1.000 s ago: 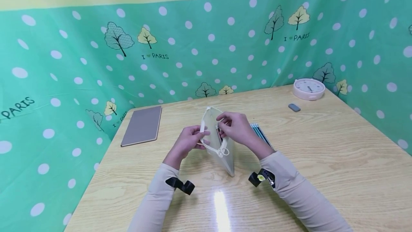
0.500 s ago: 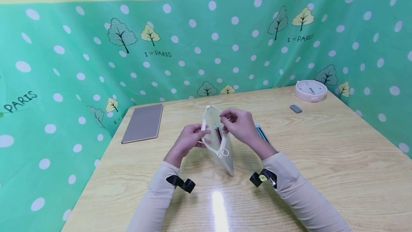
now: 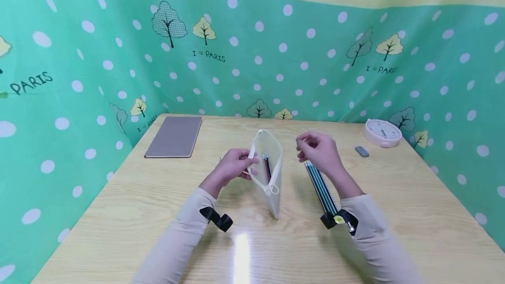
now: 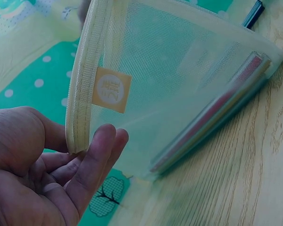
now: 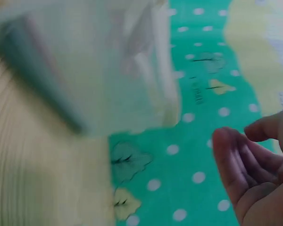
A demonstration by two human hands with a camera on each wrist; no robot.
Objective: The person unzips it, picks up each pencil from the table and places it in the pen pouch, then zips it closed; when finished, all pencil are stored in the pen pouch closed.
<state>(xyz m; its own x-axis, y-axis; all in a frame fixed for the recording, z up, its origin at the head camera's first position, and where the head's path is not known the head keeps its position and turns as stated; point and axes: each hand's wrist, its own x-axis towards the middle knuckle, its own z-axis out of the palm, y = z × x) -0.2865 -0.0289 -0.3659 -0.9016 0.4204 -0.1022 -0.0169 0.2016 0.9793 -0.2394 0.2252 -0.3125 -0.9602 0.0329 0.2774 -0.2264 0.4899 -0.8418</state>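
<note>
1. Mesh pouch (image 3: 272,148), the landmark: over the table (image 3: 130,214), mouth gaping upward; probably light and limp, best held by its firmer zip edge.
2. Left hand (image 3: 233,163), at the pouch's left rim: thumb and fingers pinch that edge.
3. Right hand (image 3: 319,150), right of the pouch, apart from it: fingers loosely bent, nothing held.
4. Inner pencils (image 3: 268,168), within the pouch; striped pencils (image 3: 321,187), right of it: presumably stiff, smooth, rolling easily; grasp mid-barrel.
</note>
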